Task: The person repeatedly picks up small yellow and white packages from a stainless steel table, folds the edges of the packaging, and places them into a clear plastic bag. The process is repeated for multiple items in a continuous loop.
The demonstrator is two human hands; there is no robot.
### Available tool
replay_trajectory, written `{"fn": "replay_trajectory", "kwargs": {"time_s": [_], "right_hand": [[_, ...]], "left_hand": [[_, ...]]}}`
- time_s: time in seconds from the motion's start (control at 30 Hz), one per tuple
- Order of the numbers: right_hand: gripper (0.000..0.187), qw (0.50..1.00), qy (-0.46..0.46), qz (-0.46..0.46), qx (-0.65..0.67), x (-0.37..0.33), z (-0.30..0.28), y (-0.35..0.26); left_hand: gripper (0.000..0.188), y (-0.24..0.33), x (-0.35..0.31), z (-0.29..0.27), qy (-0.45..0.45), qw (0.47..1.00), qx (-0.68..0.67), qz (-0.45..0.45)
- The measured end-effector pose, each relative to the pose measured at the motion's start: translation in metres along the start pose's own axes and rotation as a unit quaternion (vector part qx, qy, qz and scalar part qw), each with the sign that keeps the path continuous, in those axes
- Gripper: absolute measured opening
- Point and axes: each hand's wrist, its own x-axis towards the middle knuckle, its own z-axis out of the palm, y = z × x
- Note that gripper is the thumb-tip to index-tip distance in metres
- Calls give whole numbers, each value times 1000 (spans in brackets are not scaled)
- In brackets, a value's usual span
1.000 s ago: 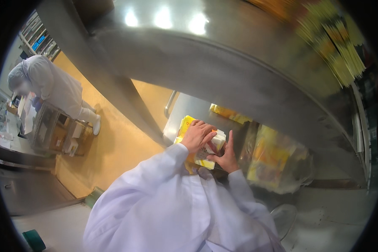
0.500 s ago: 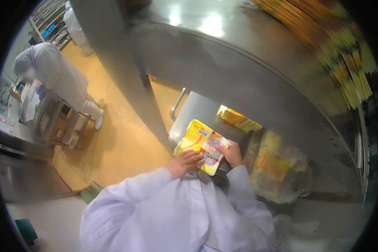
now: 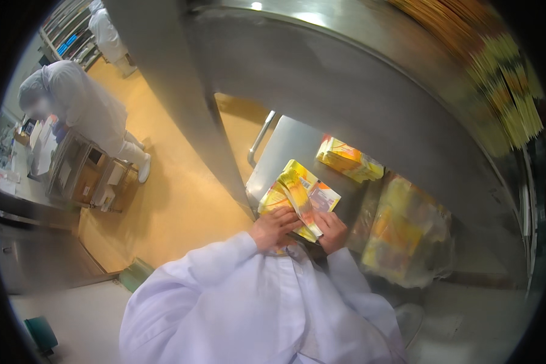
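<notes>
A stack of flat yellow printed packets (image 3: 325,199) is in front of me, above the grey metal cart top. My left hand (image 3: 273,228) grips its near left side, fingers curled over the edge. On the right, my right hand (image 3: 332,233) pinches the near right corner. Between the hands, some of the upper packets (image 3: 297,193) are bent up into a curved fold, with more printed packets showing beneath. How many are held is too hard to make out, and my fingers hide part of the near edge.
Another packet bundle (image 3: 349,160) lies beyond on the cart top (image 3: 288,138). To the right, a clear plastic bag (image 3: 400,233) contains similar packets. A steel table (image 3: 321,67) overhangs the cart, with rows of packets (image 3: 503,91) at far right. At left, a person in white (image 3: 82,100) bends over a bench.
The stack lay flat in my hands before; now its upper packets are bent up. My left hand has shifted right and the view has tilted slightly, showing more of the far bundle.
</notes>
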Motion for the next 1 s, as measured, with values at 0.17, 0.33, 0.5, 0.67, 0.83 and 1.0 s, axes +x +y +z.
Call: {"fn": "replay_trajectory", "kwargs": {"time_s": [0.17, 0.33, 0.5, 0.67, 0.83, 1.0], "right_hand": [[32, 999, 25, 21, -24, -20, 13, 3], [36, 991, -96, 23, -93, -16, 6, -13], [65, 989, -81, 79, 94, -17, -14, 0], [76, 973, -74, 219, -12, -22, 2, 19], [83, 986, -95, 132, 38, -15, -5, -6], [87, 984, -108, 140, -7, -17, -15, 8]], "left_hand": [[31, 33, 57, -19, 110, 988, -51, 100], [17, -17, 77, 20, 108, 981, 149, -61], [24, -11, 52, 22, 189, 975, 109, -49], [36, -1, 52, 18, 171, 977, 114, -51], [55, 10, 57, 9, 159, 970, 153, -103], [60, 5, 54, 13, 105, 977, 143, -115]]}}
